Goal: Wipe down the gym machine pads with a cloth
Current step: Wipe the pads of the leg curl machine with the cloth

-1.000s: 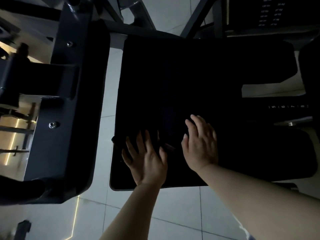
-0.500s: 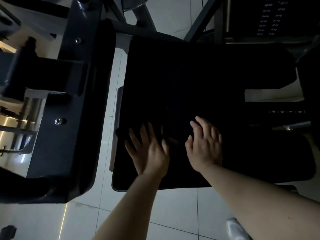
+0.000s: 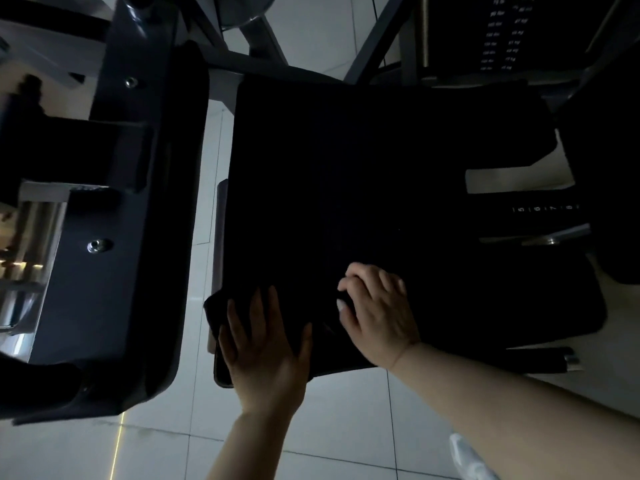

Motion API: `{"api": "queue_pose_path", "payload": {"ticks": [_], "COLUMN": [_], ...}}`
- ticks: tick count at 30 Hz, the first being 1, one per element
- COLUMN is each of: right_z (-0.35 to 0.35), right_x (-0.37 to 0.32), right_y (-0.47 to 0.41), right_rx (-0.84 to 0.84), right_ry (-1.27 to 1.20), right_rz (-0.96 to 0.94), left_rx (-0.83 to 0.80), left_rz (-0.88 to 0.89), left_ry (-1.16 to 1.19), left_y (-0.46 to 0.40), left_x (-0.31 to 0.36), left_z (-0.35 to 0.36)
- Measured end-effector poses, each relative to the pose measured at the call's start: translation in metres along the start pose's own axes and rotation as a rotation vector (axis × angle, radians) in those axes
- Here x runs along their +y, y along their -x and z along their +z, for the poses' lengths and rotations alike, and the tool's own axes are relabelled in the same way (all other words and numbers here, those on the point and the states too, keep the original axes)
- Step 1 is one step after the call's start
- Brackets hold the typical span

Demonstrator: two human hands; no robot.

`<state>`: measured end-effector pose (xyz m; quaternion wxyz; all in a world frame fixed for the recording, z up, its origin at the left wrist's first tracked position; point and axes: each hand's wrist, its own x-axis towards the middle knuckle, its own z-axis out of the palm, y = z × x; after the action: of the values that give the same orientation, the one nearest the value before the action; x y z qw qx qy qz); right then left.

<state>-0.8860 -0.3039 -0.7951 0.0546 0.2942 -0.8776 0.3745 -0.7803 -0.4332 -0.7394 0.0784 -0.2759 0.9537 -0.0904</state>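
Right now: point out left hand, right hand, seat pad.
left hand (image 3: 268, 355), head view, back of hand.
right hand (image 3: 379, 311), head view, back of hand.
seat pad (image 3: 381, 161), head view, bare top surface.

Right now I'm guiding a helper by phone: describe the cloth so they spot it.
Find the big black seat pad. At its near left corner a dark cloth lies under the flat left hand. Unlike the smooth pad, it is rumpled and overhangs the edge.

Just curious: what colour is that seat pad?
Black seat pad, seen in the head view.
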Motion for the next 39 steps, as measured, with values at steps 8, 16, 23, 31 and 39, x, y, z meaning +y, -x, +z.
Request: {"api": "queue_pose_path", "payload": {"ticks": [8,16,23,31,39], "right_z": [-0.001,0.001,0.002,-0.003,-0.003], "right_x": [-0.003,0.000,0.000,0.000,-0.002], "right_y": [-0.001,0.000,-0.002,-0.006,-0.005], "right_rx": [-0.041,-0.029,-0.273,-0.291,-0.304], "right_ry": [0.033,0.022,0.150,0.130,0.158], "right_rz": [0.051,0.010,-0.021,-0.009,0.008], "left_rx": [-0.017,0.034,-0.012,0.050,-0.036], "left_rz": [-0.209,-0.154,-0.029,-0.235,-0.241], "left_ry": [0.081,0.006,-0.016,0.192,0.123], "left_y": [-0.119,-0.059,-0.026,-0.131,0.001], "left_x": [0.008,0.011,0.006,-0.001,-0.009], "left_z": [-0.027,-0.012,0.000,-0.028,-0.008]}}
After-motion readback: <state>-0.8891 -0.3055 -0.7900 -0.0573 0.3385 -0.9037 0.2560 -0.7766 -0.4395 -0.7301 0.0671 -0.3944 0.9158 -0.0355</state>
